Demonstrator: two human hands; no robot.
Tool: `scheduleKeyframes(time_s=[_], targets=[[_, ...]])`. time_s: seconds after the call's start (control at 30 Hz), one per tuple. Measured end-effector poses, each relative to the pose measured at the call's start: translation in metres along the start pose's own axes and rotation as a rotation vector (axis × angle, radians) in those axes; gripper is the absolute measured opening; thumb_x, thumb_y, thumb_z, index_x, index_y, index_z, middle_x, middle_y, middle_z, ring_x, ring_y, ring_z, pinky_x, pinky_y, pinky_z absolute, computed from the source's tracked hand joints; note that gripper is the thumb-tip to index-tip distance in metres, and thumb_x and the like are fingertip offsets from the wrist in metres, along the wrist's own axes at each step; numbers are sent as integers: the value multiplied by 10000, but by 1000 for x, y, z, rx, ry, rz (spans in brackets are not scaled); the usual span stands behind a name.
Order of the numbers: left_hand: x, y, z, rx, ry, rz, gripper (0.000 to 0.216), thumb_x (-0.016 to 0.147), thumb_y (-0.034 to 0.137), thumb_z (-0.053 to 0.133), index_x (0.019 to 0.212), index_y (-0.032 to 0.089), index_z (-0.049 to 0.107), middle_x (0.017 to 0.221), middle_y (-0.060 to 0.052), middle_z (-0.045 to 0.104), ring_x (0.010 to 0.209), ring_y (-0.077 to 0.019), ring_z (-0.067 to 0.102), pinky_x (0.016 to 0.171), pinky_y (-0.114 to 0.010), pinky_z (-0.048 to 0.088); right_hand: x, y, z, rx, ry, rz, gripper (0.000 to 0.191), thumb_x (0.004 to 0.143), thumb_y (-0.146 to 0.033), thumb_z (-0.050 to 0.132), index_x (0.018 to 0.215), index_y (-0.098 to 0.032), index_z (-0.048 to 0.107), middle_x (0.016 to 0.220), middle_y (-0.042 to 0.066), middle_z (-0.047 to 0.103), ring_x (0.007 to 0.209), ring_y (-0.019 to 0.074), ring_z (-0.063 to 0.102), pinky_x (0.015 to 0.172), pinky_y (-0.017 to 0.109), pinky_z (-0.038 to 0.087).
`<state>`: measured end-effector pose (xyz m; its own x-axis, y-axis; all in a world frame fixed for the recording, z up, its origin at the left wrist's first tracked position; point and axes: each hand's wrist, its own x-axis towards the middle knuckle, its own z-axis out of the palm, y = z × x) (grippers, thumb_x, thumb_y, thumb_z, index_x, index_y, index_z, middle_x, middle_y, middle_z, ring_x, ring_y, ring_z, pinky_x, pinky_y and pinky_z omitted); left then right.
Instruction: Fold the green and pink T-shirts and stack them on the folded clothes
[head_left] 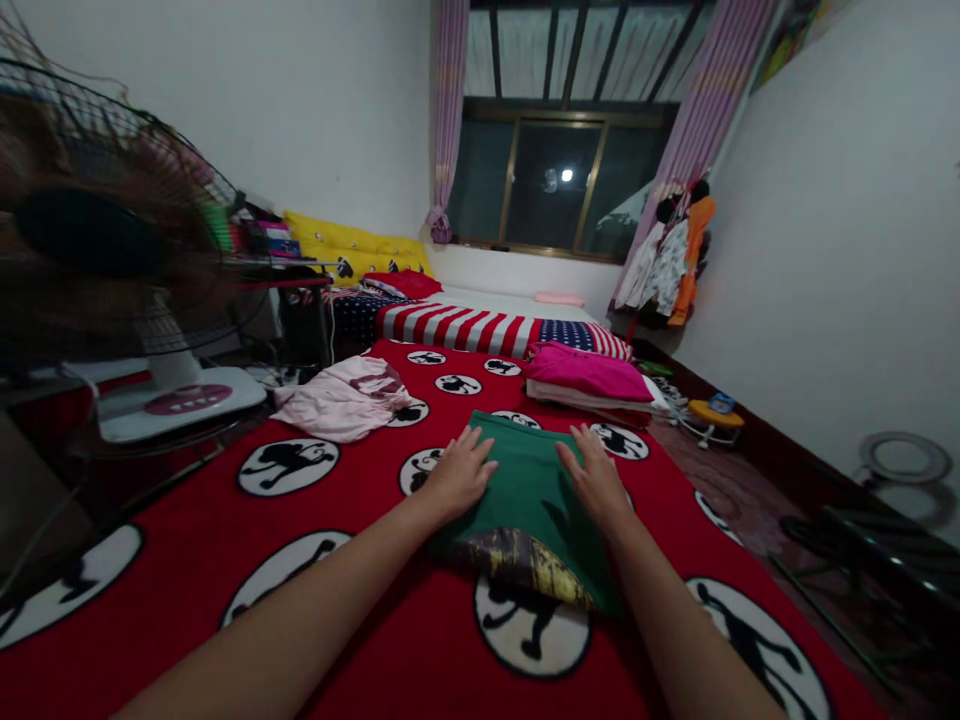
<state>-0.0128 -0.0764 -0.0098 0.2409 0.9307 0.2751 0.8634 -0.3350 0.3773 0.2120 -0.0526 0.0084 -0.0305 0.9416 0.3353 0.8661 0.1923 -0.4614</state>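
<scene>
A folded green garment [525, 480] lies in front of me on the red patterned blanket [375, 620]. Its near edge curls up and shows a dark and yellow print. My left hand [461, 470] rests on its left side with the fingers stretched out. On the right side lies my right hand [596, 475], its fingers spread and flat on the cloth. Beyond and to the right sits a stack of folded clothes with a bright pink garment [585, 370] on top. A crumpled pale pink garment [345, 400] lies at the left.
A fan [180, 390] stands close on the left, beside a small table with items on it. Behind the blanket is a bed with a striped cover [457, 325]. Hung clothes [667, 260] and an orange-topped stool [716, 415] are on the right.
</scene>
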Motion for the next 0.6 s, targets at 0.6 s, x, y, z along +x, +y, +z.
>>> scheduleKeyframes(time_s=[0.6], targets=[[-82,0,-45,-238,-416,298,554,856,517,531,1299,187,572,1477,-128,377,1335,-307,395,1080,-383,334,-104,-25,3,-154,-392,-786,722,854,-558,520,1460,-207,341,1541,113,244,1431,313,162,1107,559,263]])
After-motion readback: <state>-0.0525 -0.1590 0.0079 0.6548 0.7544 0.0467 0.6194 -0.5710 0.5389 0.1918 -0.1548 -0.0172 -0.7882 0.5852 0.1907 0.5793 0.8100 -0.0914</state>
